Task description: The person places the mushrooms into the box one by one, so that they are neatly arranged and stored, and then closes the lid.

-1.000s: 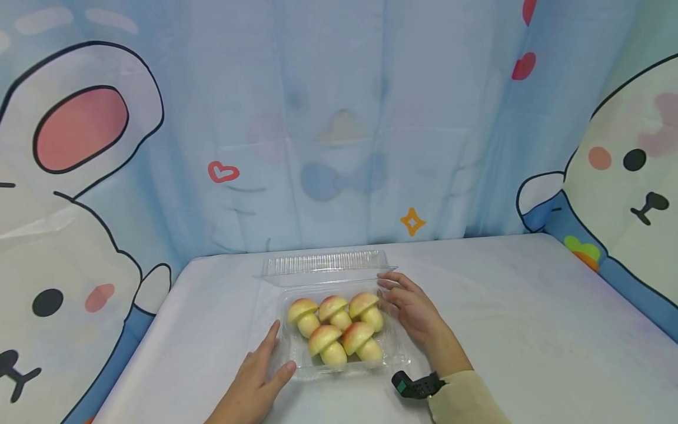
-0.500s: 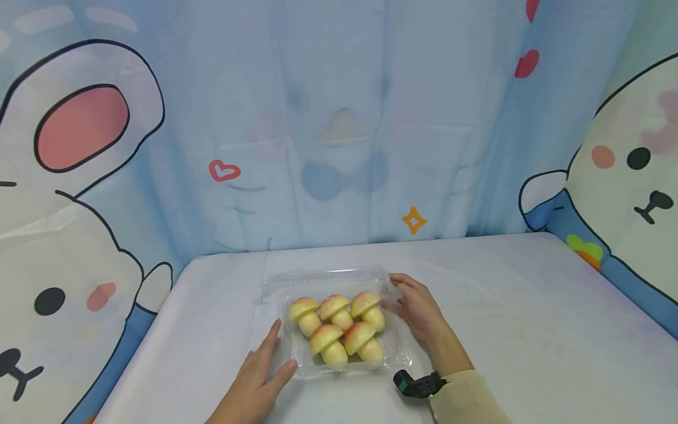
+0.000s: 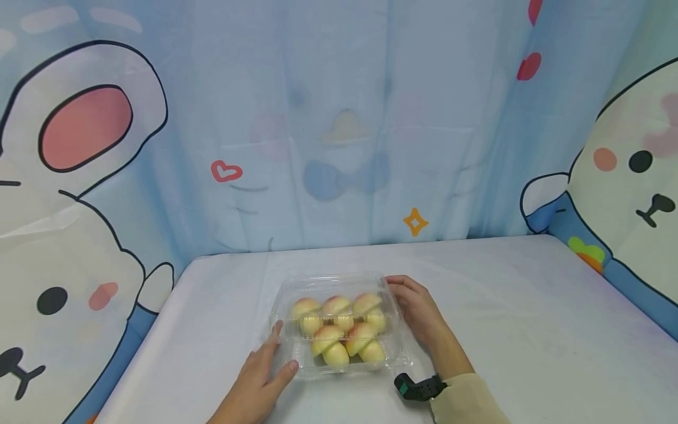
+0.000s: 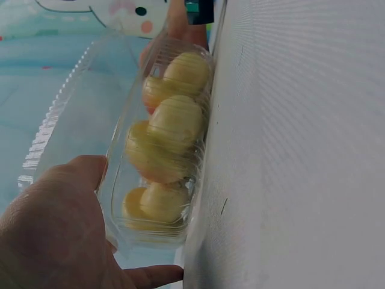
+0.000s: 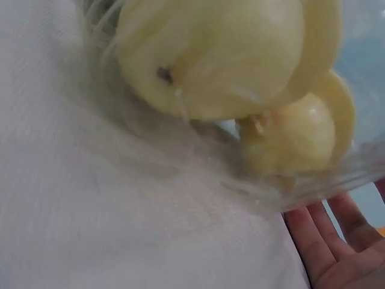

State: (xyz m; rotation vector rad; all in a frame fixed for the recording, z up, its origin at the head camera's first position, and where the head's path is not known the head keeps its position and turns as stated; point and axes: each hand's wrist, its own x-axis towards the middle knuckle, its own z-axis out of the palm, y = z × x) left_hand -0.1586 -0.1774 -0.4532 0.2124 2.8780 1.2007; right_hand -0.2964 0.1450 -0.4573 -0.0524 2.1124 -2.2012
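Note:
A clear plastic clamshell box [image 3: 394, 353] stands on the table with several yellow mushroom-shaped pieces [image 3: 336, 355] in it, their caps tinged red. Its hinged clear lid [image 3: 331, 284] leans forward over the pieces, its front edge raised above the tray. At the box's left side is the left hand [image 3: 258, 380], fingers extended; the left wrist view shows a fingertip at the clear rim and the thumb pointing down to the table. The right hand [image 3: 421, 309] lies along the right rear side, fingertips at the lid. In the right wrist view its fingers [image 5: 349, 224] stretch behind the box.
A white cloth covers the table [image 3: 508, 318], and its back edge meets a blue printed curtain [image 3: 344, 70]. A black band [image 3: 420, 387] with a small device sits on the right wrist, beside a beige sleeve [image 3: 466, 397].
The lid has swung from lying back behind the tray to forward over the mushroom-shaped pieces, with the right hand beside it. The left hand has stayed at the box's left side.

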